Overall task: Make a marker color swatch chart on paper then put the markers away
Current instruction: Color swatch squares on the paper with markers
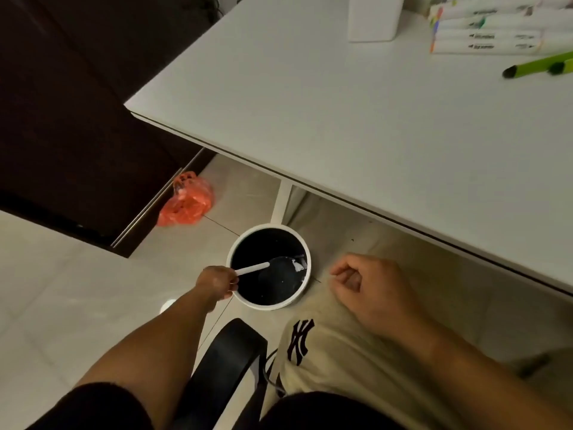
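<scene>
Left hand grips a white marker above the floor waste bin; right hand rests loosely curled, empty. Released off-centre, it could miss

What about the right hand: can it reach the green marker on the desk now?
Probably yes. The right hand rests on the thigh, holding nothing; the green marker lies uncovered on the desk, bare surface before it. Only the edge to clear.
</scene>
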Action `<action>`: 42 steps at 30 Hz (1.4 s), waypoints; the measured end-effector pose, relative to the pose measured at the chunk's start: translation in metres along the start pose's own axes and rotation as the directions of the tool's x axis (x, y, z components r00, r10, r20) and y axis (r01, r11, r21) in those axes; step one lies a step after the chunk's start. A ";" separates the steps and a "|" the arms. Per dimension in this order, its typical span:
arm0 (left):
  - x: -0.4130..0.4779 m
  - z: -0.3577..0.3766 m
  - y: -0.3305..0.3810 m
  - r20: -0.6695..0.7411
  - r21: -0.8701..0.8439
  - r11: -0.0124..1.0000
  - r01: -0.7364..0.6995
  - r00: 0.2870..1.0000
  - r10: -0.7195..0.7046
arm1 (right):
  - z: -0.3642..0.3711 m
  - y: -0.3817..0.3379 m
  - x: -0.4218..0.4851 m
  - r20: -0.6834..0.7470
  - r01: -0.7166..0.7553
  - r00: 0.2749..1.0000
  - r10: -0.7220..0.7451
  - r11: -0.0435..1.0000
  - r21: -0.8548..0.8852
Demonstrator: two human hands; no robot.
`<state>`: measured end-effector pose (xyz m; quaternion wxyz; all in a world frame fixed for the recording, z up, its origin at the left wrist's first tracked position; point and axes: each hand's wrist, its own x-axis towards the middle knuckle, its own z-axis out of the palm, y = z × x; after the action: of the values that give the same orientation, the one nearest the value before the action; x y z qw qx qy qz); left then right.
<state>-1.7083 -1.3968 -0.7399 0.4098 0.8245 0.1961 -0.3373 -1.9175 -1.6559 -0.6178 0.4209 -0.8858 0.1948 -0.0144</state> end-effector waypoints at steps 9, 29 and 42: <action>0.010 0.004 -0.005 0.086 0.055 0.998 -0.002 0.996 -0.002 | 0.002 0.007 0.012 0.049 -0.002 0.999 0.003 1.000 -0.015; -0.272 -0.019 0.182 0.171 0.257 0.269 -0.928 0.318 0.933 | -0.163 -0.106 -0.045 -0.210 0.415 0.891 -0.402 0.910 0.020; -0.292 0.211 0.347 0.468 0.487 -0.289 -0.824 -0.034 0.883 | -0.308 0.012 -0.095 -0.519 -0.054 0.854 -0.032 0.987 -0.150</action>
<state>-1.7866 -1.7853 -0.4338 0.1812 0.7924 -0.5798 0.0565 -2.0682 -1.8566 -0.4152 0.2806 -0.8786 0.3069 -0.2350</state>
